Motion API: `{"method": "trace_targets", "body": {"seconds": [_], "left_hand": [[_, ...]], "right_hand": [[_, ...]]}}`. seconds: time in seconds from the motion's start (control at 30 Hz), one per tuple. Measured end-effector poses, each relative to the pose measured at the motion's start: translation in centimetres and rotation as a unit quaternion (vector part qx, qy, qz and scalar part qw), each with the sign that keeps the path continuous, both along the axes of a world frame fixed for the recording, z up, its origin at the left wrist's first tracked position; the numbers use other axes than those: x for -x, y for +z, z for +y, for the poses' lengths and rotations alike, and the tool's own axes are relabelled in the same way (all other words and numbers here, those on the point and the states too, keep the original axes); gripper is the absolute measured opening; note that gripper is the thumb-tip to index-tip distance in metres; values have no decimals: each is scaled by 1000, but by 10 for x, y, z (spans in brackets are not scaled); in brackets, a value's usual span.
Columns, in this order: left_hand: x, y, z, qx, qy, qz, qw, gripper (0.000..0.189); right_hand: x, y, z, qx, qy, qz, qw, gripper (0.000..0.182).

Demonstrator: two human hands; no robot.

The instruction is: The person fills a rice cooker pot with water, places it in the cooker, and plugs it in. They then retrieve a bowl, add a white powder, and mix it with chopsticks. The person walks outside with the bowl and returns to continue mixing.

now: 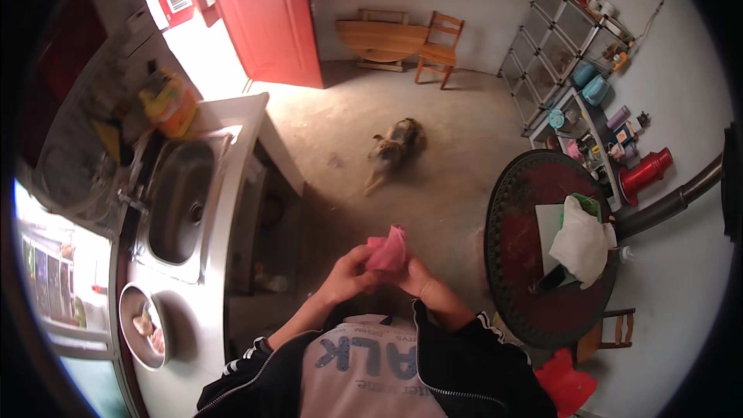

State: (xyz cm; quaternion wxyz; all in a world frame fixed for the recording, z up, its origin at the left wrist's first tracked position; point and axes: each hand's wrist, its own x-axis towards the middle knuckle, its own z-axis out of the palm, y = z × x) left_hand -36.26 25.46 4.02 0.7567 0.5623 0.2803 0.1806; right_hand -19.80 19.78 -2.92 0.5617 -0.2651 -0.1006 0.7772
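A crumpled pink cloth (390, 251) is held up in front of my chest, over the floor. My left hand (352, 271) grips it from the left side, fingers curled against its lower edge. On the other side my right hand (415, 276) holds it too, with its fingers partly hidden behind the cloth. To the left, a metal bowl (165, 331) with pale pieces of what looks like raw meat or dough (143, 322) stands on the white counter (191, 307).
A steel sink (180, 203) is set in the counter, with a yellow-orange jug (168, 104) behind it. A dog (400, 142) lies on the floor ahead. The round dark table (516, 255) at right bears a white cloth (580, 244). A red door (267, 17) stands ajar.
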Motion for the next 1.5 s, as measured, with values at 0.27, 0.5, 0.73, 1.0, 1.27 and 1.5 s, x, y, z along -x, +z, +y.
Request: {"method": "trace_targets", "body": {"seconds": [0.27,0.5,0.73,1.0,1.27,1.5], "left_hand": [[-198,-32,124,-147,-157,35,976,26],[-393,-35,278,-114,-159,14,981,30],[-613,5,390,13,-171,82,982,28],[-862,-19,480,-45,-119,16,992,39],[-1069,8,577,65,-66,-101,991,43],[-1212,4,673,213,-38,-97,971,38]], "right_hand": [[-178,-38,90,23,-221,66,973,28],[-371,-72,228,-62,-329,-239,912,33],[-549,11,308,12,-395,-8,918,37],[-775,-6,394,26,-413,-16,910,41],[-1010,39,479,39,-296,-212,930,45],[-1216,78,537,118,-301,-526,786,40]]}}
